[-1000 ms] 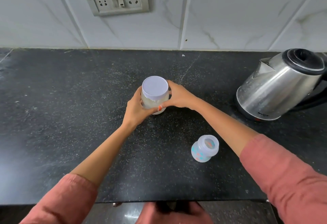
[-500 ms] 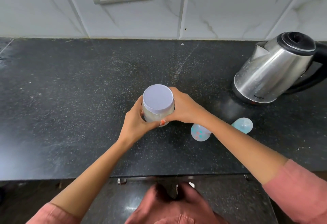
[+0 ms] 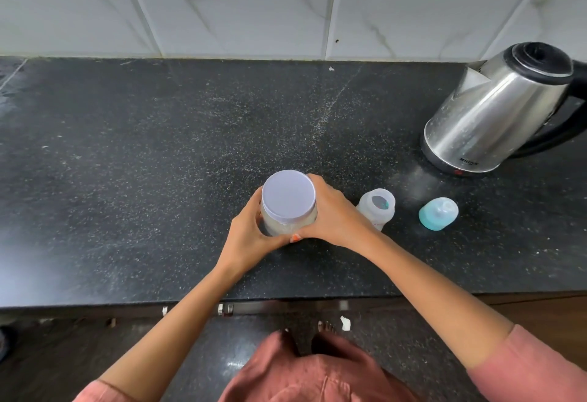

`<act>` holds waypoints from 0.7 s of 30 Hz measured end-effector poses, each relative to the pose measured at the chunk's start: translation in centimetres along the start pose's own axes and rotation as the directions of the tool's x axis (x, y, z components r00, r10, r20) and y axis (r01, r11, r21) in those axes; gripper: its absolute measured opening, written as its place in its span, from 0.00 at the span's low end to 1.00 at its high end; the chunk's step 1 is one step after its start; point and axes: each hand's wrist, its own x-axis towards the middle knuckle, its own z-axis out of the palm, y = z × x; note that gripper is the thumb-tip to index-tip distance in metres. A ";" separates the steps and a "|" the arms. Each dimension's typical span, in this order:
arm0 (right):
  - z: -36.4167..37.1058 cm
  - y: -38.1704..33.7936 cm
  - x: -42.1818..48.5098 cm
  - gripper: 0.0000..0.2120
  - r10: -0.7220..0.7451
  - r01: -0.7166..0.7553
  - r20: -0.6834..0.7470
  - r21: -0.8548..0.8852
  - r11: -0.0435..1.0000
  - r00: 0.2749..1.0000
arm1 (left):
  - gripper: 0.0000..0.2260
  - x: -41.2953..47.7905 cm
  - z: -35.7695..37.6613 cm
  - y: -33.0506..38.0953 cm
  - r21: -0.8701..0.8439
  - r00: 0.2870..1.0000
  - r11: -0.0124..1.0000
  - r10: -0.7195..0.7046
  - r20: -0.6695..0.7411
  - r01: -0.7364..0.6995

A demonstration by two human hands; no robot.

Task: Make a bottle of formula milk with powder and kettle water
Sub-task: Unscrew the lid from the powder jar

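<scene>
Barely begun, by my reading. Powder jar [image 3: 286, 226] upright at centre front of dark surface [image 3: 127, 163], lilac lid [image 3: 288, 196] on. Left hand [image 3: 251, 239] and right hand [image 3: 333, 214] both hold jar, fingers [image 3: 320, 191] curled round it. Baby bottle [image 3: 378, 207] just beside right hand, uncapped; contents unclear. Teal teat cap [image 3: 438, 213] lies apart. Steel kettle [image 3: 495, 112] far right, closed. Left to do: open jar, dose powder, pour water, cap, shake.
</scene>
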 end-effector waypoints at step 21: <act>-1.2 -6.2 -0.4 0.40 -0.024 0.003 -0.033 -0.522 0.853 0.999 | 0.40 0.7 1.4 1.3 -0.207 1.000 0.978 -0.015 0.018 0.019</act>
